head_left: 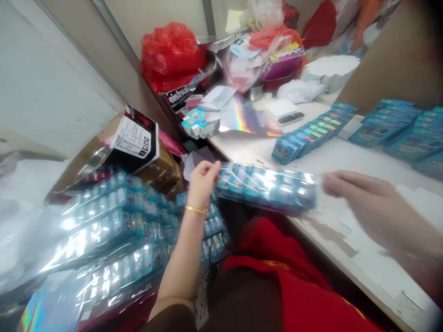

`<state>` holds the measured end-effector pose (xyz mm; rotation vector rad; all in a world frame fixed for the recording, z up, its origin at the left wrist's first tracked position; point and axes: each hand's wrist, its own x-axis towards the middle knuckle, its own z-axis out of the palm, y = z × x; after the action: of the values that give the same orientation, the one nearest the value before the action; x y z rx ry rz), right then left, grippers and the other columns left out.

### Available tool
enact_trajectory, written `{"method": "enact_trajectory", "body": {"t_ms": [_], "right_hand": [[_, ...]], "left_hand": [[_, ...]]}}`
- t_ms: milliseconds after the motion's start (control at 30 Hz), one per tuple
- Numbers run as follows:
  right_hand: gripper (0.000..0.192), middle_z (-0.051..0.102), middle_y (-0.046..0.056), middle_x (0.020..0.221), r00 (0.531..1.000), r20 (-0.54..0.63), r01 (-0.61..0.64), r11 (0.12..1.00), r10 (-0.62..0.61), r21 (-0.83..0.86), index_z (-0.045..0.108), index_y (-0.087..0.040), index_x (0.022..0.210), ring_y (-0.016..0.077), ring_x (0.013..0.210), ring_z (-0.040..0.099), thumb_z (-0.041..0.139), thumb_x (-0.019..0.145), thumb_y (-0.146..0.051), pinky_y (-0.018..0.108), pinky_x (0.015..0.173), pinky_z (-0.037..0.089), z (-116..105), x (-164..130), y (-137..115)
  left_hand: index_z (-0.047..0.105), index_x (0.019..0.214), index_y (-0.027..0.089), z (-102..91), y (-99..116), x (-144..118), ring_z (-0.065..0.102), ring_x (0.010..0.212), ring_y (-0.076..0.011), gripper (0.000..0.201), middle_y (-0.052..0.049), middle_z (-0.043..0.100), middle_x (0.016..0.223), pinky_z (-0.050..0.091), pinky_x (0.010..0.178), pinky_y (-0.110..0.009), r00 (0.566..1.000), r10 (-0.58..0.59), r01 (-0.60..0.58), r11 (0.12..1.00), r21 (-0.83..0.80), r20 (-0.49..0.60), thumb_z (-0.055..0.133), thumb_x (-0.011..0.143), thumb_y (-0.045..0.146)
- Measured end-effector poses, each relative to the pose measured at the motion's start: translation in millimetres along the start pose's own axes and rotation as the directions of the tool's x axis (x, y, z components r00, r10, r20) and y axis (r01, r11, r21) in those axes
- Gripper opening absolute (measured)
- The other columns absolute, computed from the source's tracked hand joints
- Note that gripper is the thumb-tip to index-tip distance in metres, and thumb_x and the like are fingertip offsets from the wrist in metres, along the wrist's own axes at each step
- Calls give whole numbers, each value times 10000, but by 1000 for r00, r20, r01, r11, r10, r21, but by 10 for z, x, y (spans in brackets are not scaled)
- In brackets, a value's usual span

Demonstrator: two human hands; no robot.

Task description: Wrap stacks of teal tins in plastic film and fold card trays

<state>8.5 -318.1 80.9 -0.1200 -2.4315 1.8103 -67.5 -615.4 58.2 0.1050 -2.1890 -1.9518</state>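
Note:
A long clear-wrapped pack of small blue boxes (265,186) is stretched level between my hands, above the table's edge. My left hand (204,177), with a gold bracelet at the wrist, pinches its left end between thumb and fingers. My right hand (367,198), smeared by motion, is closed at the pack's right end, where the clear film seems to run into the fingertips. Similar wrapped packs (117,221) are piled in layers at my lower left. On the table past my hands, a row of blue boxes (311,131) leans in line.
The white table (349,203) runs along my right. More blue packages (384,124) stand at its far right beside a brown cardboard panel (391,60). A white and black device (285,113), shiny film (242,115) and red bags (173,50) lie farther back. A cardboard box (152,152) stands left.

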Motion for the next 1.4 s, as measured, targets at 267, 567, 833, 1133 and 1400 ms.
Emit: {"method": "enact_trajectory", "body": {"t_ms": [267, 567, 833, 1133, 1400], "right_hand": [[367, 563, -6, 589, 943, 294, -61, 947, 158, -314, 615, -163, 669, 126, 584, 504, 477, 844, -455, 236, 541, 353, 2471, 1174, 263], [303, 680, 45, 807, 890, 345, -81, 847, 299, -525, 682, -194, 736, 195, 819, 610, 540, 845, -438, 268, 696, 390, 3720, 1583, 831], [269, 642, 106, 1077, 900, 386, 35, 849, 202, -527, 638, -156, 1041, 248, 1015, 573, 514, 894, -343, 369, 863, 408, 3671, 1501, 864], [209, 618, 73, 1012, 901, 136, 424, 776, -411, -467, 618, -199, 1001, 176, 964, 550, 451, 931, -301, 339, 894, 465, 1240, 443, 1082], [228, 600, 104, 1082, 754, -592, -279, 676, -285, -682, 600, -234, 1070, 272, 1065, 539, 538, 877, -338, 496, 942, 449, -743, -1420, 1633]], "left_hand": [[464, 618, 174, -1508, -1082, 439, 401, 480, -86, 182, 67, 436, 494, 353, 500, -213, 757, -125, 323, 925, 201, -642, 553, 707, 306], [494, 561, 191, -2103, -2081, 690, 453, 585, -157, 165, 27, 462, 523, 405, 661, -309, 621, -166, 578, 757, 305, -766, 580, 666, 286], [502, 713, 176, -2081, -2046, 723, 527, 704, -190, 96, -17, 536, 673, 445, 742, -337, 628, -83, 577, 716, 392, -774, 572, 691, 238], [572, 1031, 168, 127, -1470, 395, 538, 1007, -267, 277, -111, 587, 1020, 408, 931, -447, 912, 386, -401, 766, 503, 140, 522, 847, 370], [465, 1312, 173, 2468, -947, -1049, 406, 1277, -347, 767, -181, 434, 1396, 349, 1039, -523, -218, 381, -829, 414, -377, 898, 691, 687, 556]]}}
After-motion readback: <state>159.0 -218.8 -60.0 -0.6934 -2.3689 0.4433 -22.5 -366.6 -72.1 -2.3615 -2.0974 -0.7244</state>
